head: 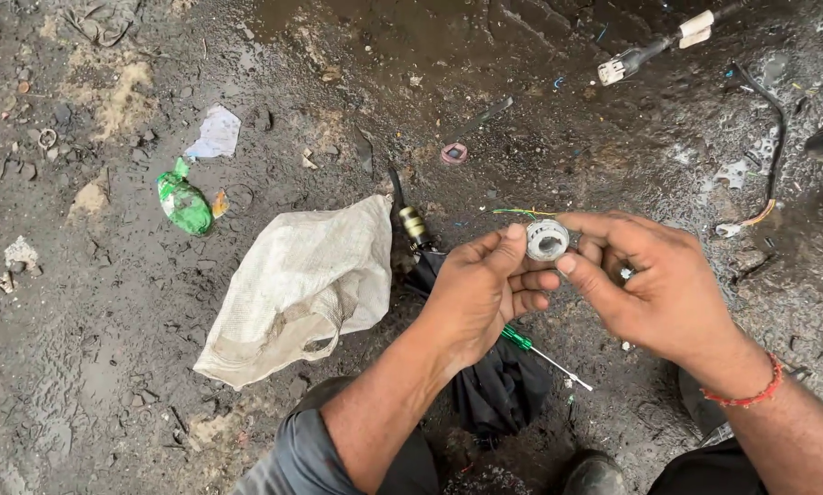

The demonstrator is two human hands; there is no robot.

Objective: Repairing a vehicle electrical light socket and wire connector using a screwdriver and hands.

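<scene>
A small round silver metal ring part (pixel 547 240) is pinched between both hands over dirty, wet ground. My left hand (pixel 481 289) grips its left edge with thumb and fingers. My right hand (pixel 654 286) holds its right side, with the thumb under the part; a red thread band circles that wrist. Under the hands lie a green-handled screwdriver (pixel 532 346) and a black cloth (pixel 503 390). A thin green and yellow wire (pixel 519 213) lies just beyond the part.
A dirty white woven sack (pixel 294 284) lies left of the hands. A crumpled green wrapper (pixel 184 203), a white paper scrap (pixel 215 134), a white wiring connector (pixel 648 50), a black cable (pixel 774 137) and a small ring (pixel 453 153) lie scattered on the muddy ground.
</scene>
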